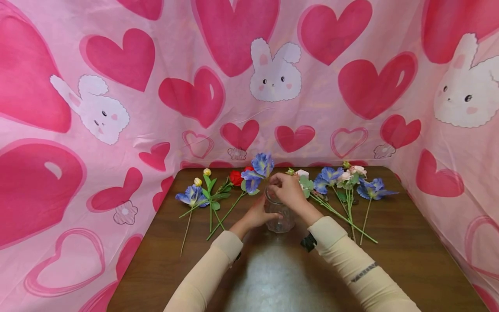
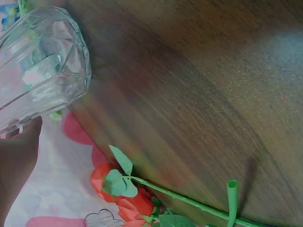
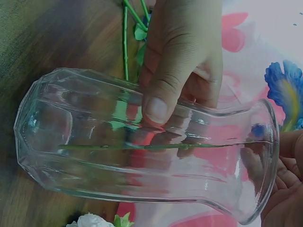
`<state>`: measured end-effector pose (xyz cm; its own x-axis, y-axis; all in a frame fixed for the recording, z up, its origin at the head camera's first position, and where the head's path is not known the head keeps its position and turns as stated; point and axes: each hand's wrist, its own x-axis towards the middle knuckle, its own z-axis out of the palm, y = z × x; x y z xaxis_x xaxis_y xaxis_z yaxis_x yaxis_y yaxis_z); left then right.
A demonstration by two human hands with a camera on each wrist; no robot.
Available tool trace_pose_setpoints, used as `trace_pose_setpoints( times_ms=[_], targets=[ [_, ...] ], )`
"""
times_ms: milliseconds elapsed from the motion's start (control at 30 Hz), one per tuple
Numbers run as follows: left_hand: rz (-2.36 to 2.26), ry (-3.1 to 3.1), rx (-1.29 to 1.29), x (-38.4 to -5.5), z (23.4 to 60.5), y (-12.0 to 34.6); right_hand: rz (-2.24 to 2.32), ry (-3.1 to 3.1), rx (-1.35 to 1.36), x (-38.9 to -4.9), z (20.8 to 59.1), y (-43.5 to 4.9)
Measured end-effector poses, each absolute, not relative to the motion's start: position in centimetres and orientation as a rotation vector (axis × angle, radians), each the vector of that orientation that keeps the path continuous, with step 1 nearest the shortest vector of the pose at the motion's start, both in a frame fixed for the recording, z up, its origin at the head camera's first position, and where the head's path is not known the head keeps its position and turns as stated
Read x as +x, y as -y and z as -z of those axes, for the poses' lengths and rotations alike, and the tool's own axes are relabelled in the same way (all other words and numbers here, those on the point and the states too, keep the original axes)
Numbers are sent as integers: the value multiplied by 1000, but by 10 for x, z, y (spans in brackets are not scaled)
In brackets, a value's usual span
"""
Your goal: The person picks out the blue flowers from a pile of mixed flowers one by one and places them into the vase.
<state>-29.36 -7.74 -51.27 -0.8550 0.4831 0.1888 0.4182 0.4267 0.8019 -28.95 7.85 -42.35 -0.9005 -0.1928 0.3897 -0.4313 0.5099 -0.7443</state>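
Note:
A clear glass vase [image 1: 283, 224] stands on the wooden table. My left hand [image 1: 255, 215] grips its side, with the thumb across the glass in the right wrist view. At the rim, my right hand [image 1: 289, 190] pinches the stem of a blue-purple artificial iris [image 1: 262, 164]. The green stem [image 3: 104, 147] runs down inside the vase [image 3: 61, 177], its end near the base. Above the mouth and to the left, the iris's petals lean out. In the left wrist view, only the lower part of the vase [image 2: 71, 56] and part of my left hand [image 2: 21, 156] show.
On the table [image 1: 269, 277], a blue iris [image 1: 191, 196], yellow buds [image 1: 198, 182] and a red rose [image 1: 235, 177] lie left of the vase. To the right lie a white rose [image 1: 302, 174], pale pink roses [image 1: 346, 176] and more irises [image 1: 372, 189]. A heart-printed cloth [image 1: 218, 52] surrounds the table.

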Motion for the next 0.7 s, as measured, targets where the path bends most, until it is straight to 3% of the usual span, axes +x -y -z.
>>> trace_pose_setpoints(
  times_ms=[333, 700],
  targets=[
    [-1541, -2508, 935, -294, 514, 78, -1279, 2547, 548, -290, 428, -76],
    [-1569, -2449, 880, -292, 510, 78, -1228, 2597, 551, -289, 429, -77]
  ],
)
